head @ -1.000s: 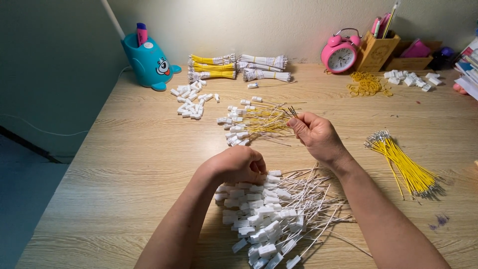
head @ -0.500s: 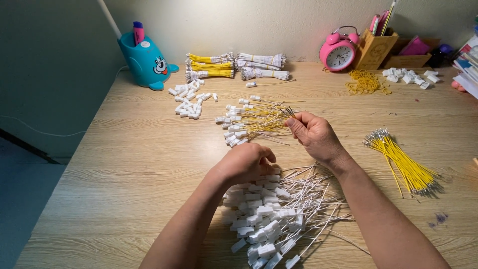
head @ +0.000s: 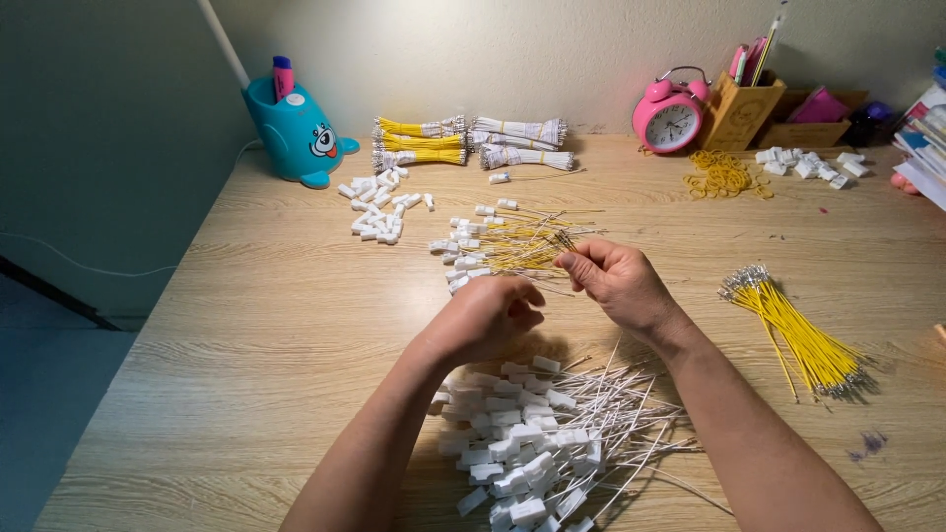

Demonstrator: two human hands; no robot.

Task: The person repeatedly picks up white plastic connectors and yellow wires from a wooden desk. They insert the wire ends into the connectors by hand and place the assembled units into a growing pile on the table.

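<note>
My right hand (head: 619, 283) pinches the tips of a fanned bunch of yellow wires with white connectors (head: 505, 246) lying on the wooden desk (head: 246, 325). My left hand (head: 488, 317) hovers just left of it with its fingers curled, and the palm side is hidden. Directly below both hands lies a heap of white wires with white connectors (head: 532, 443). The left hand is just above the heap's far edge.
A bundle of loose yellow wires (head: 798, 330) lies to the right. Loose white connectors (head: 379, 209) and tied wire bundles (head: 468, 143) are further back. A blue pen holder (head: 296, 128), a pink alarm clock (head: 670, 116), yellow rubber bands (head: 724, 175) and a wooden organiser (head: 754, 103) line the wall.
My left hand has lifted off the white heap and moved up and right, toward my right hand. The right hand stayed about where it was, still holding the yellow bunch.
</note>
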